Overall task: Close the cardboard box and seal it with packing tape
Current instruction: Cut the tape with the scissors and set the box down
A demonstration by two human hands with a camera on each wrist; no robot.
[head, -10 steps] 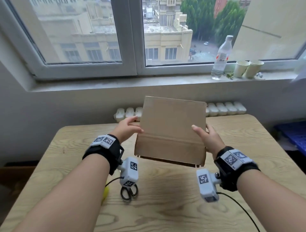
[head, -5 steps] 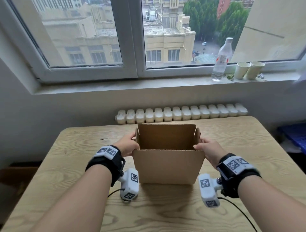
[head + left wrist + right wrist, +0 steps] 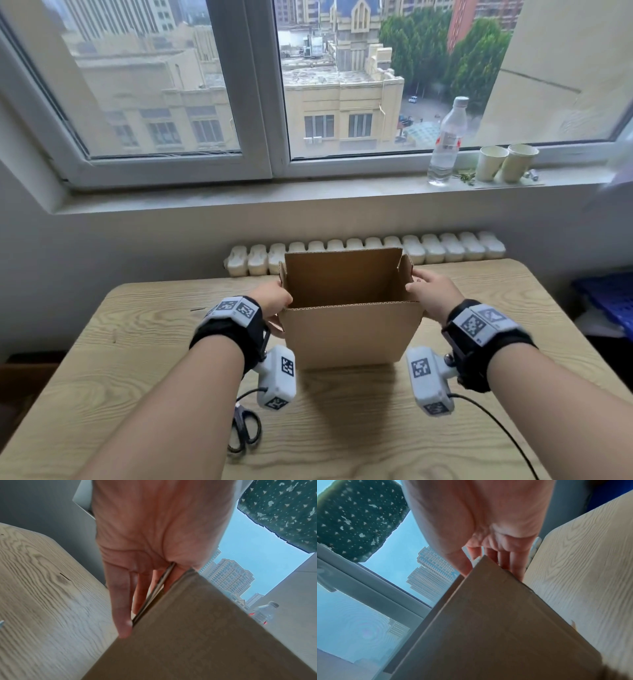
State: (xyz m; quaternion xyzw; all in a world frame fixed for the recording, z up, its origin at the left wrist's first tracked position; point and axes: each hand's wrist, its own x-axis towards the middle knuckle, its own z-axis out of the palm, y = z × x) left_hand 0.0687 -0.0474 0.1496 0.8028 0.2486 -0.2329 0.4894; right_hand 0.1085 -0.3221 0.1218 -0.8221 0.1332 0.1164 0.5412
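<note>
The brown cardboard box (image 3: pixel 349 335) stands upright on the wooden table (image 3: pixel 137 342) with its top open and its flaps raised. My left hand (image 3: pixel 272 299) holds the left side flap at the near corner. In the left wrist view, the fingers (image 3: pixel 123 615) lie along the outside of the box (image 3: pixel 197 635) with the flap edge pinched against the thumb. My right hand (image 3: pixel 433 294) holds the right side flap, thumb inside and fingers (image 3: pixel 513 563) outside the box (image 3: pixel 496 628). I see no packing tape.
Black scissors (image 3: pixel 244 433) lie on the table near its front edge, under my left wrist. A radiator (image 3: pixel 445 246) runs behind the table. On the windowsill stand a water bottle (image 3: pixel 445 144) and two paper cups (image 3: pixel 491 162). A cable (image 3: pixel 496 428) trails from my right wrist.
A second ago I held the box tilted in the air with its underside toward me. It now stands upright on the table, and both hands have shifted onto the side flaps.
</note>
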